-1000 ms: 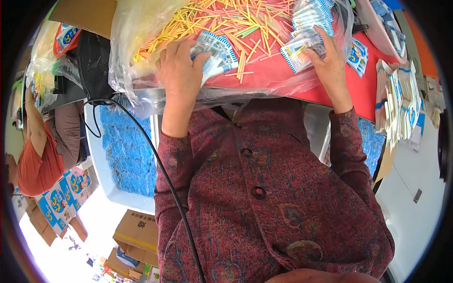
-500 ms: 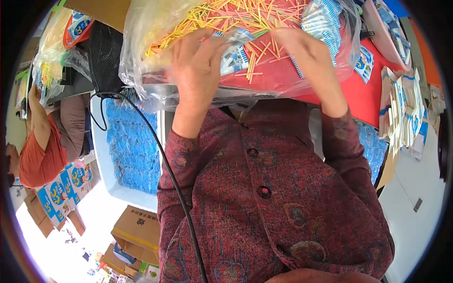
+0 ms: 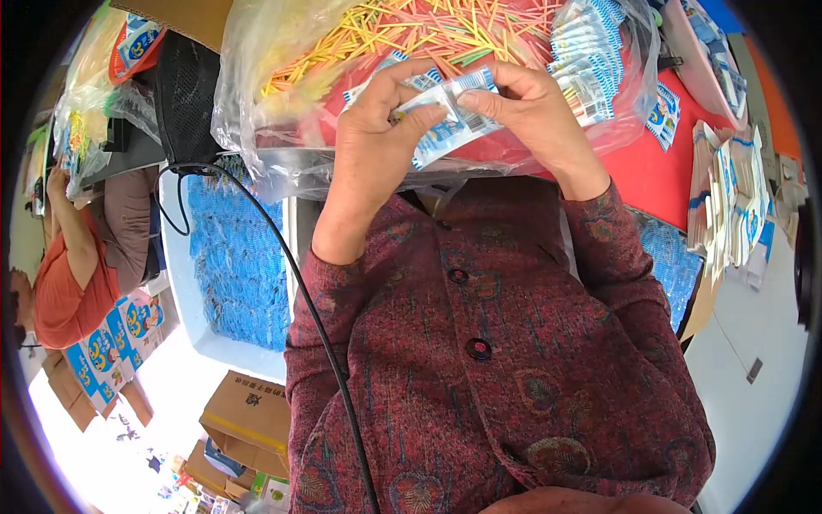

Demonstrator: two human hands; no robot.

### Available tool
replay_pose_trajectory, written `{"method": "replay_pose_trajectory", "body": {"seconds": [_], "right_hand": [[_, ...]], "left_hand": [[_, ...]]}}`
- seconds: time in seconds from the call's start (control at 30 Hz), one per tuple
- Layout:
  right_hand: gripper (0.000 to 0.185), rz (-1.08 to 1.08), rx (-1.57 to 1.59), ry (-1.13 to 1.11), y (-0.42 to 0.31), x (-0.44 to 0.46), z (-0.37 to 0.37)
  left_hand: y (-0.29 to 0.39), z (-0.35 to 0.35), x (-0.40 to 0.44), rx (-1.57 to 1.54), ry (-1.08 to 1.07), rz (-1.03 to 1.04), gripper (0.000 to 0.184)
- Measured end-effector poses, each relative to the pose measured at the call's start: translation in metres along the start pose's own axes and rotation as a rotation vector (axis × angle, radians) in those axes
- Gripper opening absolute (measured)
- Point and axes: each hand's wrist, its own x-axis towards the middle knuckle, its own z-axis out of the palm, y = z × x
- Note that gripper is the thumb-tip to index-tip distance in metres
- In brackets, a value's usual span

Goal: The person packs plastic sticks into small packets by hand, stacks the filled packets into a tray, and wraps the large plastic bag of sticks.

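My left hand and my right hand pinch the two ends of a small blue-and-white packet, held above the table's front edge. Under and behind it, other packets show partly, covered by my left hand. A spread of thin yellow, pink and green sticks lies beyond my hands on clear plastic. To the right of the sticks, a fanned row of striped packets rests by my right hand.
Clear plastic sheeting hangs over the table's front edge. One packet lies on the red surface at right, near stacked flat bags. A black cable crosses on the left. Another person sits at far left.
My hands have come together from apart. My right hand has left the packet row at right, and a packet is now held between both hands.
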Motion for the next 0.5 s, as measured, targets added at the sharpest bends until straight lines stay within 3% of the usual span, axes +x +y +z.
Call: {"method": "replay_pose_trajectory", "body": {"seconds": [0.17, 0.33, 0.47, 0.5], "right_hand": [[0.015, 0.052, -0.360, 0.030, -0.002, -0.009, 0.009], [0.017, 0.005, -0.369, 0.023, -0.007, -0.005, 0.005], [0.016, -0.039, -0.334, -0.023, -0.007, 0.028, -0.018], [0.017, -0.241, -0.596, -0.047, -0.005, 0.039, -0.026]], "left_hand": [[0.000, 0.004, -0.004, 0.148, 0.036, 0.097, 0.018], [0.005, 0.000, -0.003, 0.168, -0.089, 0.020, 0.009], [0.004, -0.008, 0.008, 0.299, 0.031, 0.228, 0.007], [0.000, -0.010, 0.011, 0.336, 0.020, 0.280, 0.007]]}}
